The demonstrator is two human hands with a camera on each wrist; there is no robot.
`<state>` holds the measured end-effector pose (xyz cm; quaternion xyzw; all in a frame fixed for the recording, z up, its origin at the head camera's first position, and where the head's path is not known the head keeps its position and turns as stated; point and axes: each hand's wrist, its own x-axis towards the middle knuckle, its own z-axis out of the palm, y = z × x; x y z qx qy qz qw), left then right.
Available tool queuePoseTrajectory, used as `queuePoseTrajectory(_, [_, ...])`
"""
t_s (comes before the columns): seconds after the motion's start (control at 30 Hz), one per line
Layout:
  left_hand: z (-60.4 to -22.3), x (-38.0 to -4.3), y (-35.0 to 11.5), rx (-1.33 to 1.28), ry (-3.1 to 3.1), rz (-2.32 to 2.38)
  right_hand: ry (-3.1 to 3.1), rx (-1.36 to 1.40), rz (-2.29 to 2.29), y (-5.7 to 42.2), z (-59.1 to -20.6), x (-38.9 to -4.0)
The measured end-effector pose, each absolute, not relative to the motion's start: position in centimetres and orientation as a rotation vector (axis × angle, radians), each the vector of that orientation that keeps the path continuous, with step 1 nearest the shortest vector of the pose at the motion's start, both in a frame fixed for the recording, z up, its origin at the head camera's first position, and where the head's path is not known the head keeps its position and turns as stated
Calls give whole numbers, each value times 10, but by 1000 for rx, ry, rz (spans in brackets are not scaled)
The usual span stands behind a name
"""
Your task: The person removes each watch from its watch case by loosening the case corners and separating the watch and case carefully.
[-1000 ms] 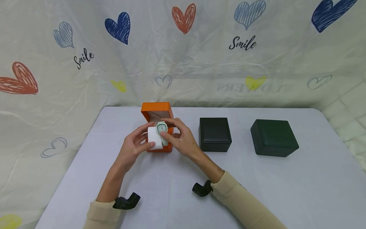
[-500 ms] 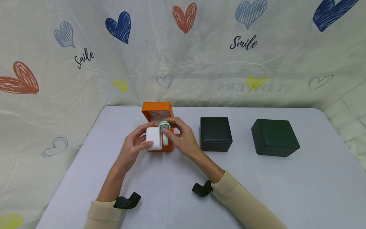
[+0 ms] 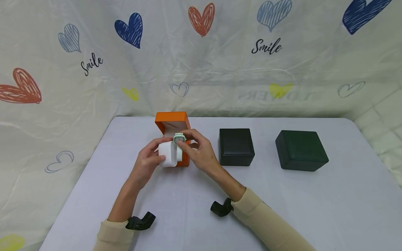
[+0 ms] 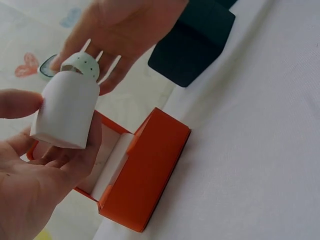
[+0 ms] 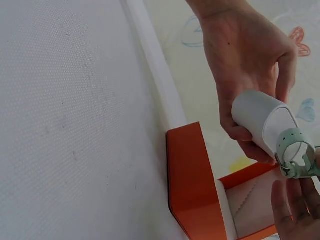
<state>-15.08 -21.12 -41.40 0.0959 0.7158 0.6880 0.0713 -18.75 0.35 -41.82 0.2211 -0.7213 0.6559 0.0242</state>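
Observation:
My left hand point(image 3: 147, 163) holds a white watch cushion point(image 3: 167, 154) between thumb and fingers, over the front of the open orange watch box point(image 3: 171, 116). A pale green wristwatch point(image 3: 179, 138) is pinched by its case in my right hand point(image 3: 201, 150), right beside the cushion's right end. In the right wrist view the watch strap point(image 5: 292, 137) forms a buckled loop at the cushion's end point(image 5: 255, 112); whether they touch I cannot tell. The pale lining point(image 4: 111, 167) of the orange box shows in the left wrist view.
To the right of the orange box stands a closed black box point(image 3: 236, 146), and farther right a closed dark green box point(image 3: 301, 150). A white cloth covers the table point(image 3: 194, 209). Behind it hangs a sheet point(image 3: 232, 59) printed with hearts.
My left hand has drawn the white cushion a little left and toward me. The watch, still pinched in my right hand, has tilted and shifted slightly right, so the gap between them has widened.

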Motion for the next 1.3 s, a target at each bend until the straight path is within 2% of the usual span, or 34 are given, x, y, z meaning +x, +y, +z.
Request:
queuePoseTrajectory(0.67, [-409, -146, -190, 0, 2397, 1966, -2273, 644, 2086, 1, -418, -183])
queuePoseTrajectory(1.3, [-417, -138, -191, 107, 2525, 1937, -2293, 710, 2034, 2, -418, -179])
